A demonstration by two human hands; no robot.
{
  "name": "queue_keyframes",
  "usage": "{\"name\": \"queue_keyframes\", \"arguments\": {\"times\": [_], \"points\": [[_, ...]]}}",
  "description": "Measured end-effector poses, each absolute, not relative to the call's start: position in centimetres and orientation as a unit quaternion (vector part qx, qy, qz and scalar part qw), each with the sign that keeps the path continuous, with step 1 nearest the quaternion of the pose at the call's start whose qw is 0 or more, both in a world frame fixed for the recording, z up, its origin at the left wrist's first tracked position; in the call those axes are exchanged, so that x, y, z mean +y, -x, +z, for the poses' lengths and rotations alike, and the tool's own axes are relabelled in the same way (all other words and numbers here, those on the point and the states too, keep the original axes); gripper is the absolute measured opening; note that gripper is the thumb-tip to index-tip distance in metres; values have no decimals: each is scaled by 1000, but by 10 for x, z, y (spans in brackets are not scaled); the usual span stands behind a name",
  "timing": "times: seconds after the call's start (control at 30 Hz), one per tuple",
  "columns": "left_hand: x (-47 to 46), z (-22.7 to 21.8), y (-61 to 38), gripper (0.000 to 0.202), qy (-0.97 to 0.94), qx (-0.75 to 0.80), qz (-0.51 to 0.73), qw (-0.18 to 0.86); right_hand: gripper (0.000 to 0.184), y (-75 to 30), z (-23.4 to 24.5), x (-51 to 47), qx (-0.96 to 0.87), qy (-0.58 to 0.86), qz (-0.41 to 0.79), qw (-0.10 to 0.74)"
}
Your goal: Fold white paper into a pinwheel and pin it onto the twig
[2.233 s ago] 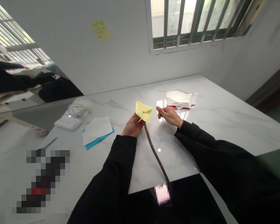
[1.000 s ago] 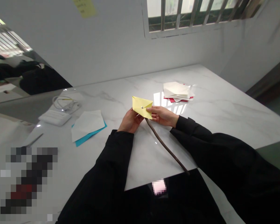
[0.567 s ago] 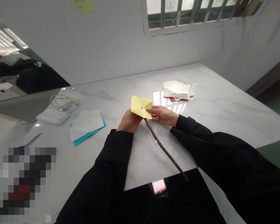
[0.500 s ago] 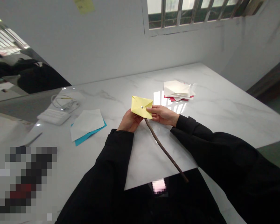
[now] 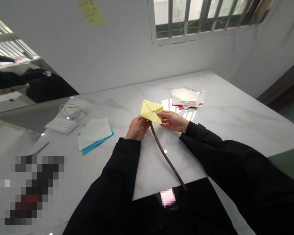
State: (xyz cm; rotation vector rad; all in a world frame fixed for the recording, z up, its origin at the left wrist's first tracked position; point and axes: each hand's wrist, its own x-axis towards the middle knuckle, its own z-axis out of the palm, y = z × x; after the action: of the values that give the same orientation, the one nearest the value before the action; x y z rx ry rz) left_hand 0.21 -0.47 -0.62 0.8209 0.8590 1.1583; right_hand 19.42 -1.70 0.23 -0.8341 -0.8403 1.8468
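Note:
A yellow paper pinwheel [image 5: 149, 113] with a small shiny pin at its middle is held above the table by both of my hands. From behind its lower edge a thin brown wooden stick [image 5: 167, 157] slants down to the right, past the table's front edge. My left hand [image 5: 136, 126] is closed at the paper's lower left, by the top of the stick; some of its fingers are hidden behind the paper. With the thumb in front and fingers behind, my right hand [image 5: 173, 121] pinches the pinwheel's right edge.
White paper sheets over a blue one [image 5: 95, 134] lie to the left, near a white power strip [image 5: 61, 124] and a coiled cable [image 5: 70, 111]. White and red papers [image 5: 185, 97] are stacked at the back right. A yellow note [image 5: 91, 13] hangs on the wall.
The pinwheel has tilted and shifted slightly to the right in view, while the stick's lower end has swung left. Both hands keep their hold. The camera view has shifted a little.

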Motion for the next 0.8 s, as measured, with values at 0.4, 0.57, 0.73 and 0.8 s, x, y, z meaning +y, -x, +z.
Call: {"name": "queue_keyframes", "arguments": {"times": [0.4,0.57,0.73,0.8], "points": [[-2,-5,-5,24,-406,424,545,598,31,-201,-8,-6,-446,437,573,530],[-2,8,3,30,-329,396,583,628,37,-199,-9,-7,-497,438,534,526],[-13,6,-5,47,-421,369,511,652,37,-195,-8,-12,-527,434,519,514],[-16,2,-8,48,-438,371,504,645,34,-194,-8,-14,-531,434,519,510]]}}
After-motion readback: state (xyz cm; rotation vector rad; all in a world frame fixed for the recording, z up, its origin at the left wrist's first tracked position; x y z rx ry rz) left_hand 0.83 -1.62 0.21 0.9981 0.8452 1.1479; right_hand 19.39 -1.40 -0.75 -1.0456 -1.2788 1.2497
